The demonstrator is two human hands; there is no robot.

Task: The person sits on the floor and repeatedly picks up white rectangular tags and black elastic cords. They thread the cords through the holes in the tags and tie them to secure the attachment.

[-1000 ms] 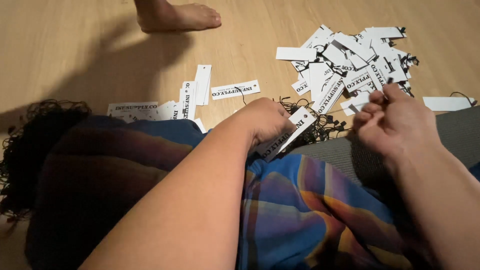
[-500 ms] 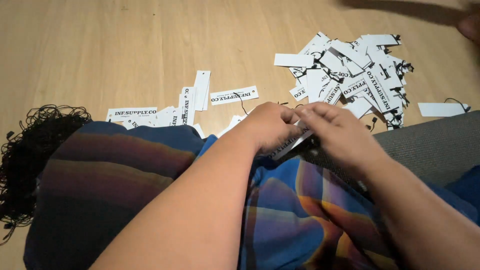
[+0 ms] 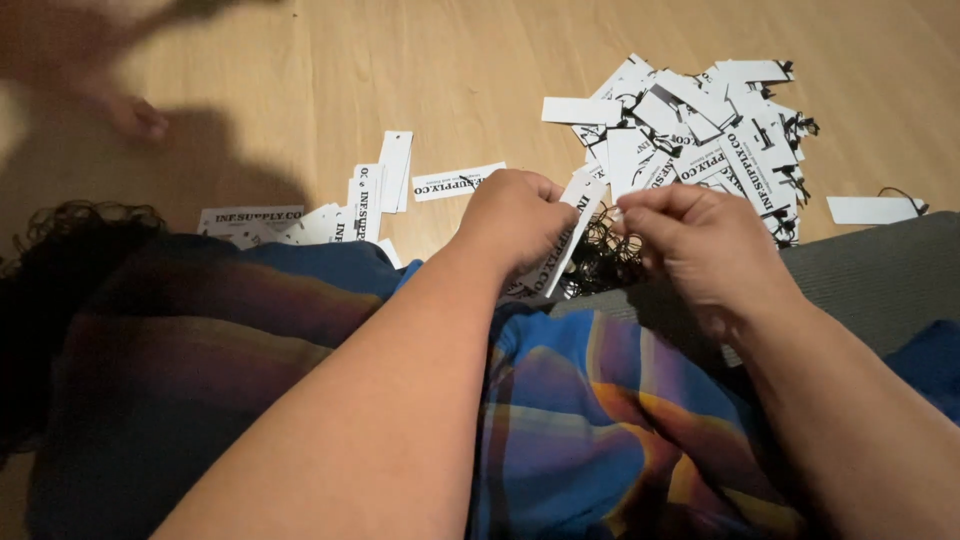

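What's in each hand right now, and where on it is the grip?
The left hand holds a small stack of white paper tags by their lower part. The right hand pinches something at the black strings beside them; exactly what cannot be told.

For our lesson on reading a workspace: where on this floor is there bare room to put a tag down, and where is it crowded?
Bare wood floor lies between the heaped tags and the few loose tags. Crowded: the heap itself, and the spot where the left hand and right hand meet over black strings.
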